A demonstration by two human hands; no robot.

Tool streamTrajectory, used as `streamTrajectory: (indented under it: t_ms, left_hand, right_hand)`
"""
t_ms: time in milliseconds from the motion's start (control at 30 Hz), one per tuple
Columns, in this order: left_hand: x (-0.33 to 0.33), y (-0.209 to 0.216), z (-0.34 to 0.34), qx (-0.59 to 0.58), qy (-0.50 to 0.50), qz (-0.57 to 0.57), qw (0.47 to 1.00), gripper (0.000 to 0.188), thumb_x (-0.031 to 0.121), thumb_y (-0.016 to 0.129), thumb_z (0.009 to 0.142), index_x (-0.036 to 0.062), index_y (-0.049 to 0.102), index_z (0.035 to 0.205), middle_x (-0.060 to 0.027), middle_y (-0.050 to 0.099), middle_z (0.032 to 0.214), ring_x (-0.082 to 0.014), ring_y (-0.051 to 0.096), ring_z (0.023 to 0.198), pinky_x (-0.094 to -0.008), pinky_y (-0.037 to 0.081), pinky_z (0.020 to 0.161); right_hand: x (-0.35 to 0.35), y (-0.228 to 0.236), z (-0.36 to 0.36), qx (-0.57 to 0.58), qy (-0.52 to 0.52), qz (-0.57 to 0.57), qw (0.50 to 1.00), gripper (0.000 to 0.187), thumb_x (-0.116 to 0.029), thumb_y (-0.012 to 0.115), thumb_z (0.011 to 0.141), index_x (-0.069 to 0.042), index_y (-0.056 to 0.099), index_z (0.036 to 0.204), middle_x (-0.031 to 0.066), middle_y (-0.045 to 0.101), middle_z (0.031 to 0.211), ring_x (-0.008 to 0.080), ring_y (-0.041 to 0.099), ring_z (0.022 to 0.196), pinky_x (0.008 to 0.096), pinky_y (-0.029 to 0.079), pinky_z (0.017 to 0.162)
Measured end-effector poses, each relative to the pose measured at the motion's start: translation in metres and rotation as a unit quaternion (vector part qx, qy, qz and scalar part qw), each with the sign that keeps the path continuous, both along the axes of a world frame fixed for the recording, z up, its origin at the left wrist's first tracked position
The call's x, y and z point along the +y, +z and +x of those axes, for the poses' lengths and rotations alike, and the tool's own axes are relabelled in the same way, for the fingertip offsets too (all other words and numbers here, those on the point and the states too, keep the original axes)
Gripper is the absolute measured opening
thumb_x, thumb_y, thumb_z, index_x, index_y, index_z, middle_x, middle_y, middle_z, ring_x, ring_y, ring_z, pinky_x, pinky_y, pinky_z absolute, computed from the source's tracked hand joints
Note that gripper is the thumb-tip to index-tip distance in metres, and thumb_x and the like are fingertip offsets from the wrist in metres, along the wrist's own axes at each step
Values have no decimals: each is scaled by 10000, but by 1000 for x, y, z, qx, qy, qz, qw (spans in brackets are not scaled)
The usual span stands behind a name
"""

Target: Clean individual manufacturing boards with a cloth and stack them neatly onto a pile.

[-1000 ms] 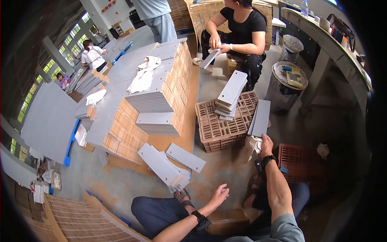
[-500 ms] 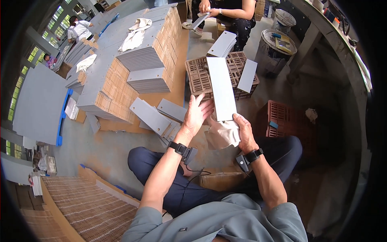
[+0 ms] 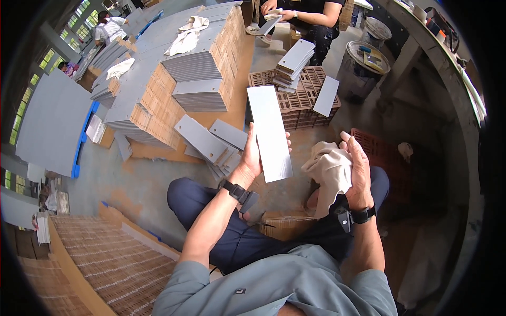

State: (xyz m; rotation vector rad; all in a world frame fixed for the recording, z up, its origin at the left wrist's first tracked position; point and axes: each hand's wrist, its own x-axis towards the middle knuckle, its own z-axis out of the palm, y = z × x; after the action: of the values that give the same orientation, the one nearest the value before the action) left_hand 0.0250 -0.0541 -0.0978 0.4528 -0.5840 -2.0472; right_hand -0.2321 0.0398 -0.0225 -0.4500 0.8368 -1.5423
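1. Centrally in the head view, the left hand (image 3: 253, 156) is closed around a grey board (image 3: 269, 134); the thumb lies by its left edge, fingertips show past its right edge; the board is held in the air, broad face up, its far end before the crate (image 3: 314, 95).
2. To the right, the right hand (image 3: 360, 171) grips a cream cloth (image 3: 328, 167), which hangs in folds to its left, apart from the board; some of the fingers are hidden, so the exact hold cannot be told.
3. On the crate sit a small pile (image 3: 296, 55) of boards and, to its right, a single plank (image 3: 327, 96); beyond, another person (image 3: 321, 29) holds a grey piece (image 3: 269, 25); two buckets (image 3: 363, 73) stand to the right.
4. Leftward, loose boards (image 3: 199, 139) lie fanned on the floor, beside a large stack (image 3: 203, 97) with white rags (image 3: 187, 39) on top; a carton (image 3: 287, 225) lies between the legs; a reddish bin (image 3: 375, 150) sits beyond the right hand.
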Motion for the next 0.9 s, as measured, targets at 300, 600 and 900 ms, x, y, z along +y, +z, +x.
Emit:
streamTrajectory:
  t_ms: [300,600,900]
  left_hand:
    - [30,-22,-11,-92,65,6,994,665,609,352,1041,122,413,1491,-71,524,1424,-227,533,1304,-390,476,1080]
    - [51,-3,-20,-49,-155,22,986,923,798,277,951,33,482,1426,-189,657,1185,-282,683,997,-437,569,899]
    - [33,8,-15,-80,-33,21,996,889,780,307,959,44,450,1437,-183,627,1243,-298,671,1056,-457,579,903]
  right_hand:
    - [-25,-2,99,641,34,-337,689,575,-327,759,867,-126,594,1379,128,517,1411,345,459,1325,488,390,1100]
    - [-162,-18,34,619,-149,-192,747,390,-245,705,919,-84,627,1266,133,643,1159,310,617,1086,412,505,937]
    - [-107,-2,69,642,13,-379,666,371,-223,740,897,-102,644,1234,121,605,1137,294,636,1028,388,548,890]
